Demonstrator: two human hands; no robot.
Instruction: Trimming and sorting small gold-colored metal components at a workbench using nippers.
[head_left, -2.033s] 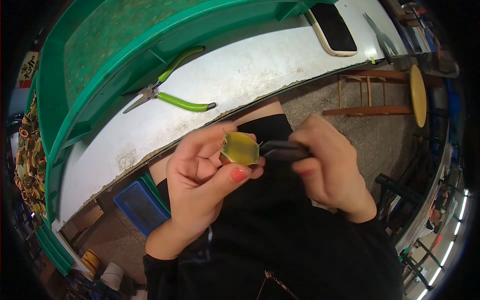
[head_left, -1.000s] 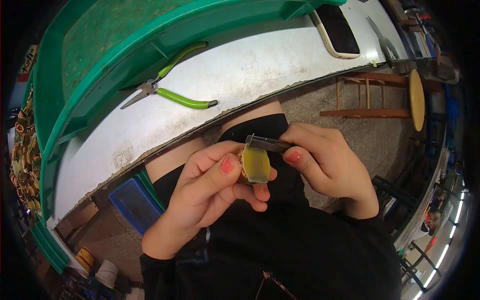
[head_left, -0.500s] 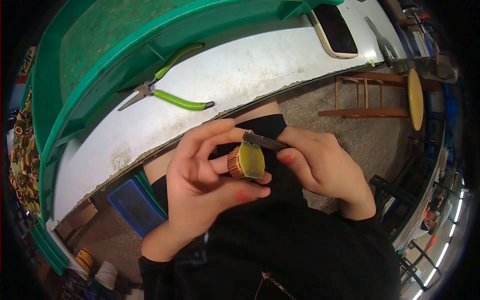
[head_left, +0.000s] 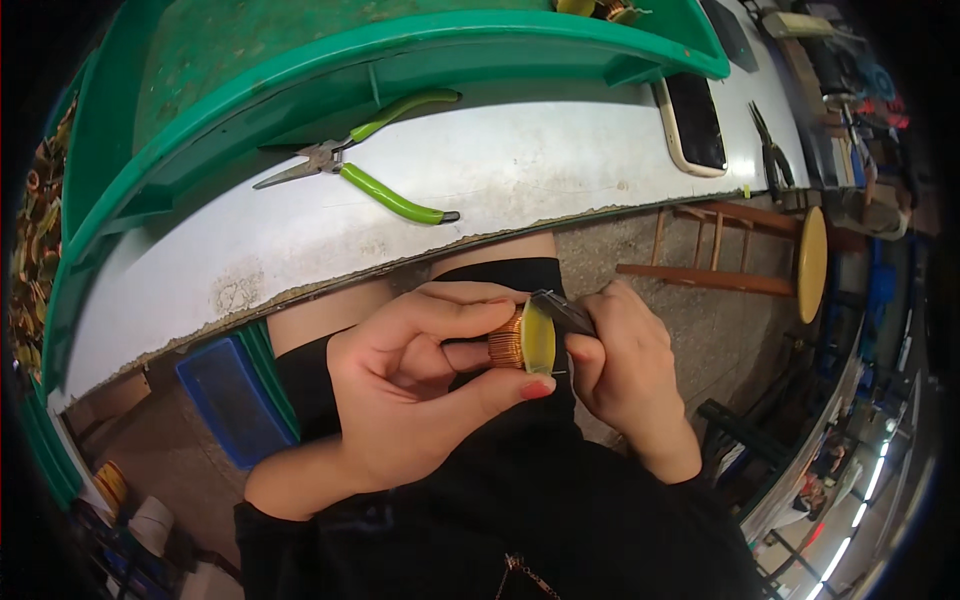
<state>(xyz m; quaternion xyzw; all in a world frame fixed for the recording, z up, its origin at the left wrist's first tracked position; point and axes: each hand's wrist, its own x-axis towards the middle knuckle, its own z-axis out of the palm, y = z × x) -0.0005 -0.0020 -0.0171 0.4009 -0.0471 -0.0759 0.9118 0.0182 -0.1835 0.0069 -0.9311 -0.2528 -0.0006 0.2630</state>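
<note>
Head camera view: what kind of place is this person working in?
Probably a small electrical assembly workshop: a worn white workbench with green-handled pliers, green plastic bins, and a copper wire coil held in both hands.

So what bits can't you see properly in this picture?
All in the head view:
- The dark tool: its tip is hidden behind the yellow-taped copper coil, and its handle is buried in the right hand.
- The coil's far face: covered by the left hand.
- The parts in the green tray: cut off by the top edge.
- The clutter at far right: too small and bent by the lens.
</note>
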